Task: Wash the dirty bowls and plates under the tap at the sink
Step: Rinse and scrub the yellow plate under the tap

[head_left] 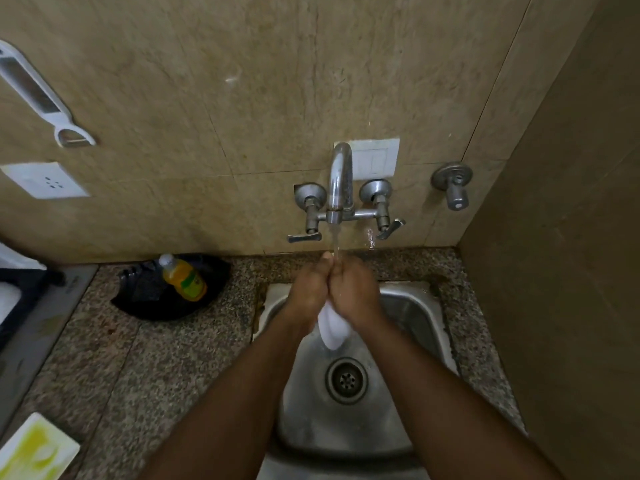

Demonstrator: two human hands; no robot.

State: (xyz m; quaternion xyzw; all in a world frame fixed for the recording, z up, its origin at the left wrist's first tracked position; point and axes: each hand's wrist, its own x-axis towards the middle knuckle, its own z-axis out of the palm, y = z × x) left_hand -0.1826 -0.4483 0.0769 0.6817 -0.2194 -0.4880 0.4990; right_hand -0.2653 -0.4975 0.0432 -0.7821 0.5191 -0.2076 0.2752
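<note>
Both my hands meet over the steel sink (420,313), right under the running tap (340,181). Between them is a small white dish (331,329), seen edge-on, its lower end sticking out below my palms. My left hand (310,289) grips its left side and my right hand (356,287) grips its right side. The water stream (336,242) falls onto my fingers where the hands touch. Most of the dish is hidden by my hands, so I cannot tell whether it is a bowl or a plate.
A black pan (145,303) holding an orange liquid bottle (183,277) sits on the granite counter (166,362) left of the sink. A white plate with yellow smears (34,448) lies at the bottom left. A side wall (568,271) closes in on the right.
</note>
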